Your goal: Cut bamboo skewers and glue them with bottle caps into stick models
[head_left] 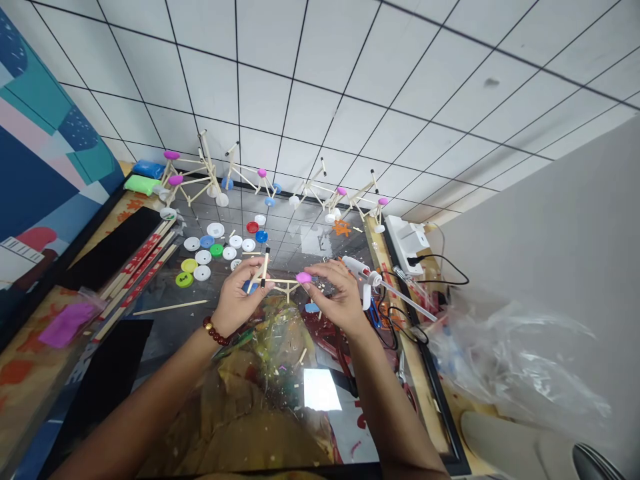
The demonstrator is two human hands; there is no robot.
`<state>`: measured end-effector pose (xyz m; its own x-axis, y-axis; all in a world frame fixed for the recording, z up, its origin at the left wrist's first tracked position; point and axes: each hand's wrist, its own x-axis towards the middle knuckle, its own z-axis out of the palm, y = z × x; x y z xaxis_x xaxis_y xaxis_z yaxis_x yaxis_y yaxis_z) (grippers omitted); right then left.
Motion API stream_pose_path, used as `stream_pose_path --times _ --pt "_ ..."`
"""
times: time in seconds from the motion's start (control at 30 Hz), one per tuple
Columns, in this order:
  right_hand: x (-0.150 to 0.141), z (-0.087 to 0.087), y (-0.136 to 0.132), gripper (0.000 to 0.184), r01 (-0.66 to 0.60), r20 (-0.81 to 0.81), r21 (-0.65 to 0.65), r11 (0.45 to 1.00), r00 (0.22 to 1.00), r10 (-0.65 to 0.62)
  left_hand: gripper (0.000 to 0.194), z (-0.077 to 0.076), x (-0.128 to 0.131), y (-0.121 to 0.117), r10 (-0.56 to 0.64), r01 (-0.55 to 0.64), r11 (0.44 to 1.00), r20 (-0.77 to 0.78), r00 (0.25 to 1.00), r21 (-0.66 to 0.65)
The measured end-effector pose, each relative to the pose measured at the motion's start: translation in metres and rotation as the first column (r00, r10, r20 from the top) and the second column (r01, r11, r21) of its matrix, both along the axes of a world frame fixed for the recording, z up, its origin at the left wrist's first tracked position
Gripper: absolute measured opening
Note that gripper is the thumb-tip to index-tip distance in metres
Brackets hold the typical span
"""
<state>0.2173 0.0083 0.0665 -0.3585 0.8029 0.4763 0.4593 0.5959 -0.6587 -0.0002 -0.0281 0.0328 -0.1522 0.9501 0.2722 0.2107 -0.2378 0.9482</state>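
Observation:
Between my hands is a small bicycle model (287,288) built from thin wooden sticks, with black-tipped handlebars. My left hand (240,293) has its fingers closed around the handlebar end, where part of a blue bottle cap shows. At the other end of the frame sits an oval pink clay piece (303,277). The thumb and fingers of my right hand (340,297) pinch that clay from the right side. My right fingers partly hide the frame's far end.
Several similar bicycle models (260,183) stand along the wall. Loose bottle caps (203,257) lie at left of centre, near a thin stick (171,307). A white glue gun (357,268) with a cable lies right of my hand. Plastic wrap (515,360) covers the right side.

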Motion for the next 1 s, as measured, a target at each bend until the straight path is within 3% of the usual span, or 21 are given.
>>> stream_pose_path --times 0.3,0.6,1.0 --pt "0.002 0.001 -0.002 0.026 -0.017 0.033 0.002 1.000 0.999 0.017 0.008 0.001 0.001 0.001 -0.003 0.003 1.000 0.023 1.000 0.001" --pt "0.000 -0.004 -0.002 0.013 0.005 -0.079 -0.158 0.987 0.997 -0.017 0.010 -0.002 -0.001 0.001 -0.024 0.027 0.999 -0.080 0.997 0.043" --pt "-0.003 -0.010 -0.005 0.013 0.059 -0.125 -0.209 0.976 0.988 -0.086 0.009 -0.002 -0.003 0.002 -0.015 0.022 0.997 -0.089 0.996 0.076"
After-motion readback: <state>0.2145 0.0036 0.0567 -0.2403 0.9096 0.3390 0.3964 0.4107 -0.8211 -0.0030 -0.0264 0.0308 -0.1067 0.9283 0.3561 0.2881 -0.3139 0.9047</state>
